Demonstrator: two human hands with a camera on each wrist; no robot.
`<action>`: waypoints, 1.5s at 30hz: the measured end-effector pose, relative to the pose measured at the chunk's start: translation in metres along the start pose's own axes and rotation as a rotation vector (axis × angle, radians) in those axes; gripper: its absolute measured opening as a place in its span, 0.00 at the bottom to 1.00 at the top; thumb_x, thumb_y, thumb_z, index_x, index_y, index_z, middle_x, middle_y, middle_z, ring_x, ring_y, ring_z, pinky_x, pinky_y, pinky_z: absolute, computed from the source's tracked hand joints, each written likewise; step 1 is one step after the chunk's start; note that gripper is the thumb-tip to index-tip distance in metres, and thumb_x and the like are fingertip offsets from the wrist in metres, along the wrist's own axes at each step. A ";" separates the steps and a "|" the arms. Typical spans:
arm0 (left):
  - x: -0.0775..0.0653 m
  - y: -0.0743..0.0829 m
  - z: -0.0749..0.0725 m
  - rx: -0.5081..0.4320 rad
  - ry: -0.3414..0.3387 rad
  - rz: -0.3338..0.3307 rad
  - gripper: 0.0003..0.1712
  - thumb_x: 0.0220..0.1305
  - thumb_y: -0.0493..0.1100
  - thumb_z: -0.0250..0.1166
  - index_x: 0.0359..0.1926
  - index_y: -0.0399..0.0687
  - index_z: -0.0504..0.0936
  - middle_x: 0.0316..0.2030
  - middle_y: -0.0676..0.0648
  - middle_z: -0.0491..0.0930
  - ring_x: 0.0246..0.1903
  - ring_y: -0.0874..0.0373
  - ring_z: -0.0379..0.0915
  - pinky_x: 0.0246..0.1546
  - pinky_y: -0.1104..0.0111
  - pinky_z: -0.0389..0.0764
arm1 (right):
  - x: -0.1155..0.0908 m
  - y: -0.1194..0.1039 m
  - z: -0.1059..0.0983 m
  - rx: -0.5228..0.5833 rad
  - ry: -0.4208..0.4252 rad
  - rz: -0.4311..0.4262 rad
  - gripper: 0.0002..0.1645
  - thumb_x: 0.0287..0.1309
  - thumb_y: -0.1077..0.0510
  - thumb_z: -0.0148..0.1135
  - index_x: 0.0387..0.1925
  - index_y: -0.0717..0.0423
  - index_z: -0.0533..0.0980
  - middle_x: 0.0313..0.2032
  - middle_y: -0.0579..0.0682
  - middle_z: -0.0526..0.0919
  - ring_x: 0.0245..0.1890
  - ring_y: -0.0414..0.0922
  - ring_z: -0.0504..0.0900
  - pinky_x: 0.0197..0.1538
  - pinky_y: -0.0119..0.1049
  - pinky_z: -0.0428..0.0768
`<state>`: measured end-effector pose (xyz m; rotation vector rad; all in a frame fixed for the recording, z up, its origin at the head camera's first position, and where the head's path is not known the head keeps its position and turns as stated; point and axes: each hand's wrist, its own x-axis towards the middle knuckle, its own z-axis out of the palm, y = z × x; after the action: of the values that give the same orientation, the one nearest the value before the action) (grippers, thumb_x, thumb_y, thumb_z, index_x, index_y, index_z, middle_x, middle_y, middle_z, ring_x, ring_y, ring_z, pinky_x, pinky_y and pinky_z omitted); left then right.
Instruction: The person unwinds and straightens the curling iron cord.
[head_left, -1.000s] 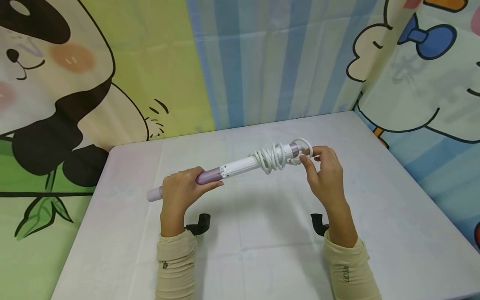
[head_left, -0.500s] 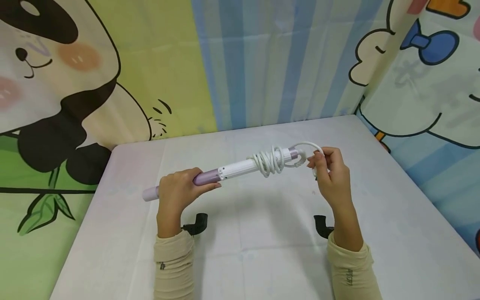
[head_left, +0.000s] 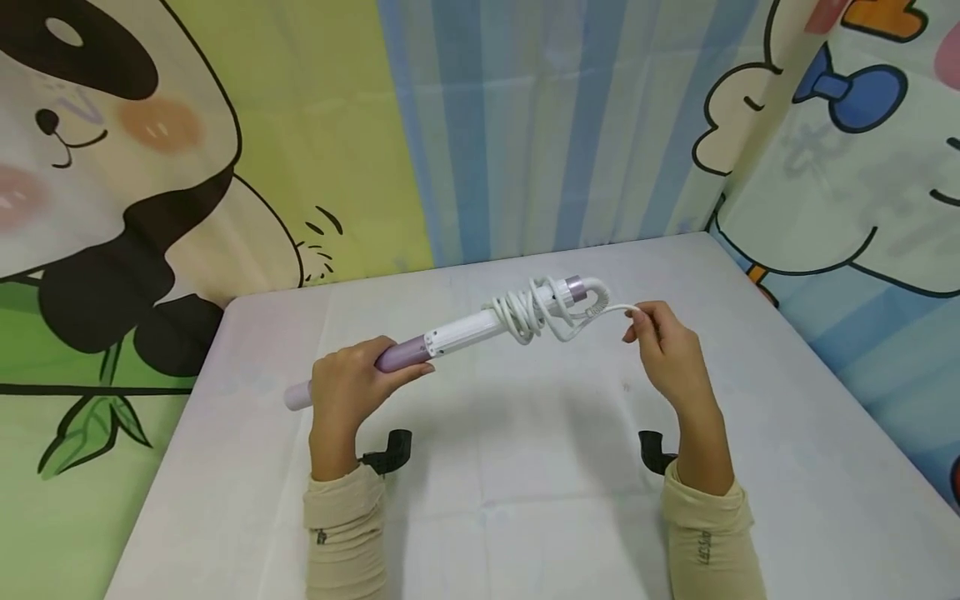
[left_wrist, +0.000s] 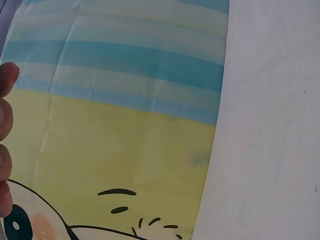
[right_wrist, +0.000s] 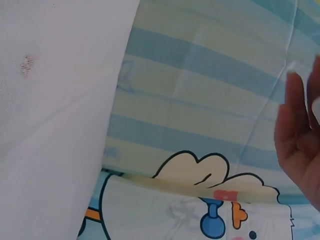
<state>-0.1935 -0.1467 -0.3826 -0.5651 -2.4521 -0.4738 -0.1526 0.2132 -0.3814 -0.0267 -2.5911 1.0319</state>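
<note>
A lilac-and-white hair styling iron (head_left: 461, 332) is held above the table, slanting up to the right. My left hand (head_left: 347, 385) grips its lilac end, the thumb lying along the underside. White cord (head_left: 517, 317) is wound in several loops round the far part of the white body. From the iron's right tip the cord curves back to these coils, and a length runs out to my right hand (head_left: 675, 354), whose thumb and fingers pinch it. Only fingertips (left_wrist: 6, 120) of the left hand show in the left wrist view. The right wrist view catches curled fingers (right_wrist: 295, 125) at its edge.
A white cloth covers the table (head_left: 517, 533). Cartoon-printed curtains (head_left: 510, 125) stand along its back and sides. A black curved piece (head_left: 393, 452) sits at the left wrist, another black piece (head_left: 656, 452) at the right wrist.
My right hand has drawn away to the right from the iron's tip, pulling a length of cord out with it. A loop at the tip has loosened and dropped. The left hand keeps its grip.
</note>
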 end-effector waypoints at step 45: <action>-0.003 -0.009 0.005 0.135 0.048 0.016 0.49 0.44 0.84 0.33 0.19 0.46 0.77 0.11 0.51 0.72 0.09 0.61 0.58 0.11 0.71 0.55 | -0.008 -0.023 0.021 -0.152 0.053 -0.220 0.09 0.56 0.57 0.59 0.33 0.61 0.79 0.26 0.55 0.85 0.21 0.47 0.76 0.26 0.37 0.69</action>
<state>-0.1980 -0.1526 -0.3902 -0.5107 -2.4108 -0.3093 -0.1488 0.1816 -0.3826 0.1863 -2.5494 0.7459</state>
